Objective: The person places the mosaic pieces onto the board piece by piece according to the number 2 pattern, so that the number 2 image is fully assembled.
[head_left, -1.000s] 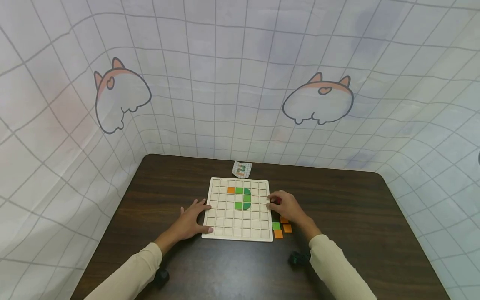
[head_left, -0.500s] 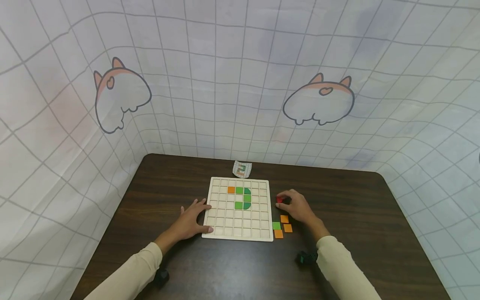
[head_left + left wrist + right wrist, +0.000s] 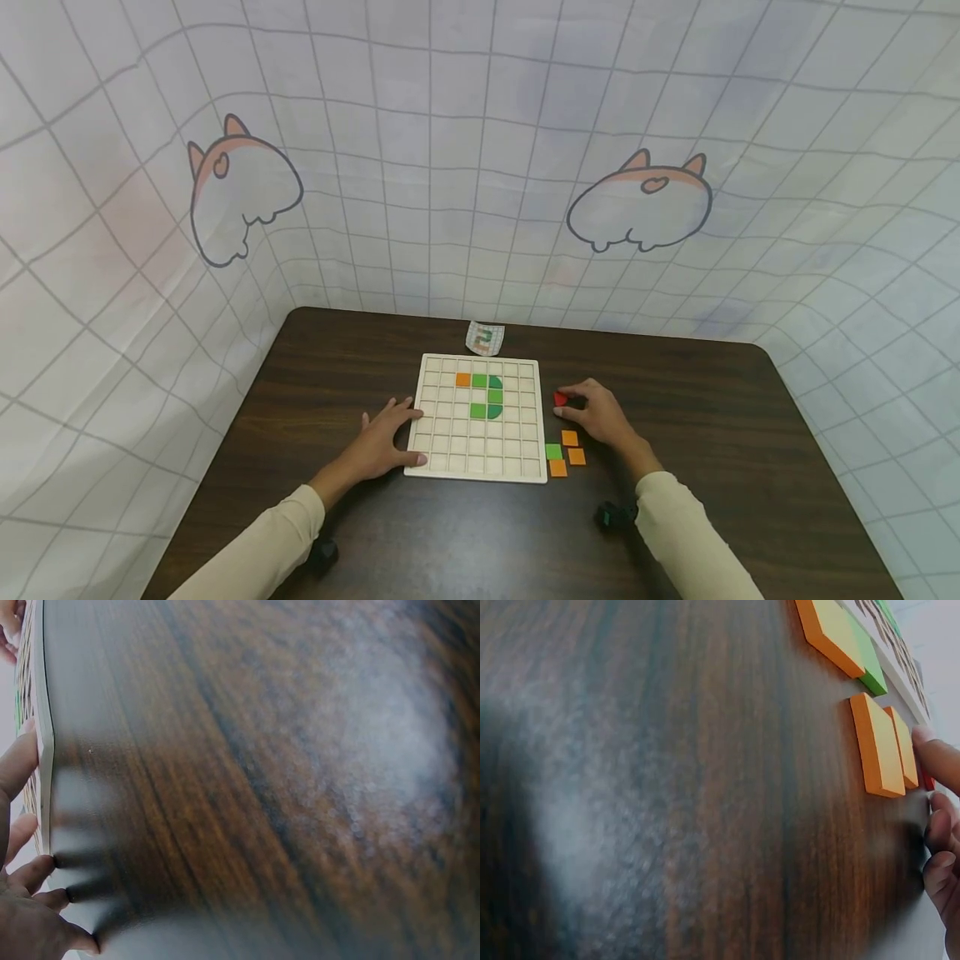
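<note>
A cream grid board [image 3: 442, 446] lies on the dark table. Orange, green and dark-green rounded tiles sit in its cells, among them a green tile [image 3: 478, 411]. My left hand [image 3: 378, 442] rests spread at the board's left edge, thumb and index finger touching the rim; in the left wrist view its fingers [image 3: 34, 874] lie along the board's side. Right of the board, my right hand [image 3: 600, 414] pinches a small red tile [image 3: 560, 399] between thumb and index finger, low at the table. In the right wrist view that red tile [image 3: 928, 778] is mostly hidden behind the thumb.
Beside the board's lower right edge lie a loose green tile [image 3: 553, 452] and several orange tiles [image 3: 576, 457]. A small patterned paper card [image 3: 484, 339] lies behind the board. White grid-patterned cloth [image 3: 480, 167] hangs around the table's back and sides.
My right hand has drawn away from the board's right edge to the right, the red tile moving slightly with it. The orange tiles are more exposed. My left hand stays put.
</note>
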Demonstrator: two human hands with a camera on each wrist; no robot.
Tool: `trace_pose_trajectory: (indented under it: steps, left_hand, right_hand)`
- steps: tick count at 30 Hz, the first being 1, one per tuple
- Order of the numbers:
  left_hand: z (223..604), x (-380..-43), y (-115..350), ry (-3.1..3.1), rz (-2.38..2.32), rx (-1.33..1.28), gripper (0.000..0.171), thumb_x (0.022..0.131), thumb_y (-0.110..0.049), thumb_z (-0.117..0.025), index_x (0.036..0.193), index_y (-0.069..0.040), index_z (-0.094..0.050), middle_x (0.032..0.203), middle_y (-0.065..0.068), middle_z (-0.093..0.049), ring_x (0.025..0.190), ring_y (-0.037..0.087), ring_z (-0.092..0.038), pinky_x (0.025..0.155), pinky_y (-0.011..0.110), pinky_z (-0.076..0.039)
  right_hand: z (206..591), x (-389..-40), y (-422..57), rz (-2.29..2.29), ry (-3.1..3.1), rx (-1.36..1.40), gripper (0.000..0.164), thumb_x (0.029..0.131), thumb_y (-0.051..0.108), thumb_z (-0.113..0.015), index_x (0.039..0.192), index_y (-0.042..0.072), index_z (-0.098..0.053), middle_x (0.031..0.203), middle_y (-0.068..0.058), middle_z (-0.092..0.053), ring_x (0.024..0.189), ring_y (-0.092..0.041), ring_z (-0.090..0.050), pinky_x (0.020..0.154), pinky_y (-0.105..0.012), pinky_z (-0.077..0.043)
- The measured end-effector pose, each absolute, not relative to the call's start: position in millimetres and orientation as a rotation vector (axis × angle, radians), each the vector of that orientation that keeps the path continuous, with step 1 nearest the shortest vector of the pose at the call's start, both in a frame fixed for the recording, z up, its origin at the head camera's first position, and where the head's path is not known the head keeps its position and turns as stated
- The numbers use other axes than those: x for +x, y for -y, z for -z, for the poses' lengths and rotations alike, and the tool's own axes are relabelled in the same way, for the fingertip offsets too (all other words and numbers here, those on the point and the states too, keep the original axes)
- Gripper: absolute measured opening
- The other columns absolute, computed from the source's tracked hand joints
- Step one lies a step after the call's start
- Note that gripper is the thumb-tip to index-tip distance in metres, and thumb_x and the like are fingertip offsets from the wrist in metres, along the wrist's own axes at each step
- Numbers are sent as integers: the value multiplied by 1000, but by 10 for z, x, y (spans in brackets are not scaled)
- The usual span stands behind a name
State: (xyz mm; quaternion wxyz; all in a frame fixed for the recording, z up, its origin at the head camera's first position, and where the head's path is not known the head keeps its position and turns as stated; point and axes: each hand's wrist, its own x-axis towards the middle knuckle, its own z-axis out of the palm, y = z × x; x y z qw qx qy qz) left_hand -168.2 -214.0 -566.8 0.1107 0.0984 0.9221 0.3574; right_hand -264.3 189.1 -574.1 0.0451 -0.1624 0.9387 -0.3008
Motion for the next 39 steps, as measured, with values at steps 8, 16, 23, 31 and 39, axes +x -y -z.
trace_pose_trajectory:
  steps: [8,16,23,31,39]
  left_hand:
    - [5660,-1691,2139,-2705,-1042,281,78,79,-35,-86,144,-9,-53,162,20,-31,153,45,-15,110,80,1]
    - [5661,-1692,2140,-2699,-1048,286,78,79,-35,-86,144,-9,-53,163,19,-30,153,45,-14,110,79,2]
    - [5673,-1687,2142,-2706,-1045,290,77,79,-35,-86,144,-9,-53,163,19,-31,153,44,-14,111,79,1]
    - [5669,-1683,2147,-2694,-1053,294,78,80,-35,-85,145,-8,-52,163,19,-30,153,45,-13,111,79,2]
    - [5678,-1682,2151,-2704,-1041,303,78,80,-36,-85,145,-9,-52,163,19,-30,153,45,-14,111,79,2]
  right_hand:
    - [5769,-2696,-1887,875,-2861,-492,43,89,31,-78,126,11,-71,116,-12,-63,104,-28,-60,93,-50,-50]
    - [5786,-2710,-1890,890,-2856,-483,38,90,27,-77,124,11,-73,117,-11,-64,108,-29,-60,99,-52,-49]
    - [5776,-2677,-1857,895,-2868,-466,35,91,24,-76,123,10,-73,117,-12,-64,108,-29,-60,99,-52,-49]
    - [5772,-2641,-1832,892,-2896,-457,33,93,26,-74,122,10,-73,116,-12,-62,106,-30,-59,99,-53,-49]
    - [5782,-2607,-1813,920,-2898,-440,34,94,28,-73,121,8,-71,122,-14,-61,112,-32,-59,101,-54,-48]
